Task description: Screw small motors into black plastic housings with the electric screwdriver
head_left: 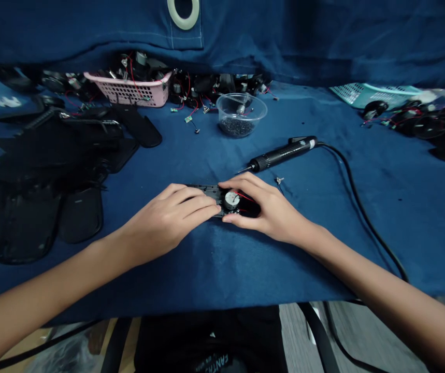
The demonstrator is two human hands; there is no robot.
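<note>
- Two hands meet at the centre of the blue-cloth-covered desk point(401, 207), both on one long black plastic housing point(206, 190).
- Left hand point(168, 220): grip spread flat, fingers laid together along the top of the housing from 8 o'clock. This pressure probably keeps the part from sliding on the cloth.
- Right hand point(269, 207): grip pinching the housing end from 3 o'clock, index finger behind and thumb in front. The hold apparently leaves the work area uncovered.
- Between both grips sits a small round silver disc point(231, 199) with thin red wires point(241, 195), touching the fingertips on either side.
- At 1 o'clock, near the right hand, a black corded electric screwdriver point(282, 154) lies unheld, its tip towards the housing.
- At 12 o'clock stands a clear plastic bowl point(222, 111) of dark small parts.
- At 9 o'clock lies a pile of black plastic shells point(31, 207).
</note>
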